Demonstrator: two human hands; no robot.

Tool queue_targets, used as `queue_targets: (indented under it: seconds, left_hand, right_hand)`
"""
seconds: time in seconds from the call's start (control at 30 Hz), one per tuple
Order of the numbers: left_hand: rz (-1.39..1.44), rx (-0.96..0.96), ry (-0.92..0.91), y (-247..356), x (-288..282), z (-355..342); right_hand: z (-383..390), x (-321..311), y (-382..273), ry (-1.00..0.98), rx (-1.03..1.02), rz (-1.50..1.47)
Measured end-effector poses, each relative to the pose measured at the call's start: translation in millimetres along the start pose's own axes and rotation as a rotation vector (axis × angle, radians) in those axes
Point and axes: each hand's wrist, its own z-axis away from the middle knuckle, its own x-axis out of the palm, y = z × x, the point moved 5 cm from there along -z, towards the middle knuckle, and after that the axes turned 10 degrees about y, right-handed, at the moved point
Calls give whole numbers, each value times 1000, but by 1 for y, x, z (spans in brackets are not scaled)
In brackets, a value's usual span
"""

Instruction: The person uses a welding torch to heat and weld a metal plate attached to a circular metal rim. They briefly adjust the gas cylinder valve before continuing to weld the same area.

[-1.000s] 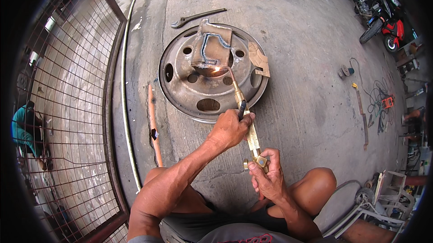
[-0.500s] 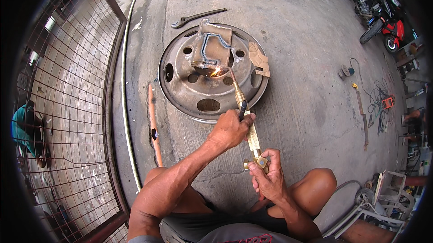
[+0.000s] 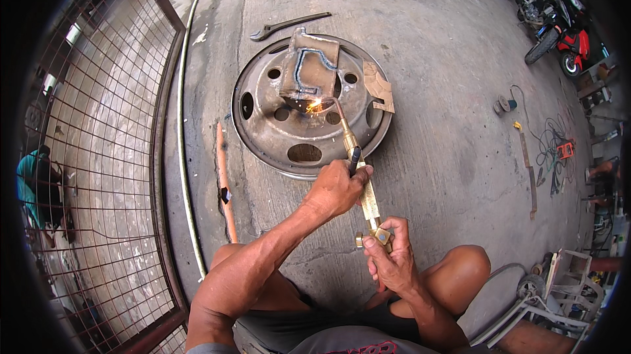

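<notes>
Both my hands are closed on a brass cutting torch point(image 3: 370, 201). My left hand point(image 3: 336, 188) grips its body near the front, with a dark lever or rod end point(image 3: 355, 154) poking up by the thumb. Farther back, my right hand point(image 3: 392, 257) holds the valve end beside the knobs. The bent torch tip meets the lower edge of a metal plate point(image 3: 318, 71), where orange sparks point(image 3: 315, 106) burst. A dark-edged, irregular cut line runs across the plate. Beneath the plate lies a round steel wheel rim point(image 3: 303, 132) with several holes.
A brown cardboard piece point(image 3: 376, 86) lies on the rim's right side. An adjustable wrench point(image 3: 289, 25) rests beyond it. An orange pipe point(image 3: 225, 183) and a pale hose point(image 3: 181, 124) run at left, beside a mesh gate point(image 3: 112, 124). Behind the mesh a person point(image 3: 41, 186) crouches. A red motorcycle point(image 3: 573, 48) stands far right.
The sparks at the torch tip have changed shape and glow more orange. My hands and the torch hold almost the same place. Behind the mesh, the person's arm has shifted slightly.
</notes>
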Motion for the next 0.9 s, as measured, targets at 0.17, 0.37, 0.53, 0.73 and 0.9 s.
queue_targets:
  seconds: [0.17,0.37,0.53,0.73,0.9]
  left_hand:
    - [5,2,0,-2,1,-1]
    - [4,-9,-11,-1,0,0]
    - [25,0,-4,-5,2,-2]
    - [2,9,5,-3,0,-2]
    - [2,9,11,-2,-2,-1]
  right_hand:
    - [2,2,-6,-15,-15,-28]
    - [1,1,-4,-39,-25,-5]
    - [1,1,-6,-37,-16,0]
    - [0,1,-5,-51,-18,10]
    - [0,1,-4,-42,-11,3]
